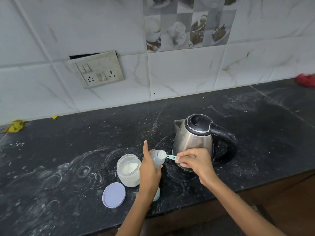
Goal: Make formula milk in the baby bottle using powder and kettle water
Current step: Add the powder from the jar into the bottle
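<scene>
My left hand (149, 169) grips the open baby bottle (157, 159) around its body, index finger pointing up. My right hand (196, 161) pinches the handle of a small teal scoop (167, 156), whose bowl of white powder sits right over the bottle's mouth. To the left of the bottle stands an open glass jar of formula powder (128, 170). Behind my right hand the steel kettle (196, 135) with a black lid and handle stands on the counter.
The jar's lilac lid (113, 195) lies flat near the black counter's front edge (221, 189). A pale blue-and-white cap (156, 195) peeks out under my left wrist. Yellow cloth (15, 126) at far left, red item (306, 80) at far right, wall socket (100, 70) behind.
</scene>
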